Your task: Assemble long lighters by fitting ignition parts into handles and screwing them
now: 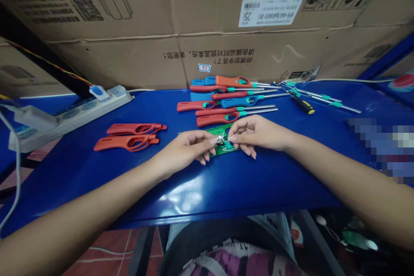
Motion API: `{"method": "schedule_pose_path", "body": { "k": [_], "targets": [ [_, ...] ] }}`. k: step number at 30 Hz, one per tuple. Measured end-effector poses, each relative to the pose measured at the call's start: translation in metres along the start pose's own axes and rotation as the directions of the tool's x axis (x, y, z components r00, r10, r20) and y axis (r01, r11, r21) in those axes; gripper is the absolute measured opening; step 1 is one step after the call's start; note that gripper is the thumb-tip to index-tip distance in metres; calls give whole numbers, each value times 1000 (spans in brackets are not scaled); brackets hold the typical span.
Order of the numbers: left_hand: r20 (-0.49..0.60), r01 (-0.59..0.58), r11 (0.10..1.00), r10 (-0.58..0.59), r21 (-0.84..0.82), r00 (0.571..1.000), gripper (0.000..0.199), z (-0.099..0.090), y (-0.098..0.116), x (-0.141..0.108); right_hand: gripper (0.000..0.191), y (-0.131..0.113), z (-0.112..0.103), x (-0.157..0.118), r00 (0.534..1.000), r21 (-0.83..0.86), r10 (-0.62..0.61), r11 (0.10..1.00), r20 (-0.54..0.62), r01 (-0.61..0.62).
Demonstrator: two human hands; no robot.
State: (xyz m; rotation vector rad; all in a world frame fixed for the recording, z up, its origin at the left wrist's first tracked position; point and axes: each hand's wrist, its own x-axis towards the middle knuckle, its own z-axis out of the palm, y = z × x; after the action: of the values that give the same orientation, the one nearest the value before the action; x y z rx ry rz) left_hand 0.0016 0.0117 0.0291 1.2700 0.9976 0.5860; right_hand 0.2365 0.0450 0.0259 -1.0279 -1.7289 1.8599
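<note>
Near the middle of the blue table, my left hand (194,144) pinches a small silvery metal part (220,139) between thumb and forefinger. Close on its right, my right hand (247,133) has thumb and forefinger closed together beside that part; what they grip is too small to make out. Beneath both hands lies a green lighter casing (223,150), partly covered by my fingers, with a thin pale wire showing at it. Just beyond are several long-necked lighters (216,119) with red, orange and blue handles, teal triggers and metal tubes.
Two orange-red handle shells (124,142) lie at left. A power strip (71,114) with cables runs along the left edge. Behind the lighters stands a cardboard box (129,64). At back right are a black-and-yellow screwdriver (303,105) and loose metal tubes (346,107) with teal pieces.
</note>
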Motion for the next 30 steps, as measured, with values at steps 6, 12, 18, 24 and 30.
{"method": "schedule_pose_path", "body": {
  "k": [6, 12, 18, 24, 30],
  "targets": [
    [5, -1, 999, 1, 36, 1000, 25, 0, 0, 1, 40, 0, -4, 0, 1000, 5, 19, 1000, 10, -19],
    [6, 17, 998, -17, 55, 1000, 23, 0, 2, 1, 37, -4, -2, -1, 1000, -9, 2, 1000, -7, -2],
    [1, 17, 999, -17, 32, 1000, 23, 1, 2, 2, 33, -1, -4, 0, 999, 38, -5, 999, 31, 4],
    [-8, 22, 999, -22, 24, 1000, 23, 0, 2, 2, 31, 4, -7, 3, 1000, 104, -19, 994, 15, 17],
    [-15, 19, 999, -19, 25, 1000, 23, 1, 1, 3, 35, 1, -5, 2, 1000, 100, -22, 995, -3, 22]
  ]
}}
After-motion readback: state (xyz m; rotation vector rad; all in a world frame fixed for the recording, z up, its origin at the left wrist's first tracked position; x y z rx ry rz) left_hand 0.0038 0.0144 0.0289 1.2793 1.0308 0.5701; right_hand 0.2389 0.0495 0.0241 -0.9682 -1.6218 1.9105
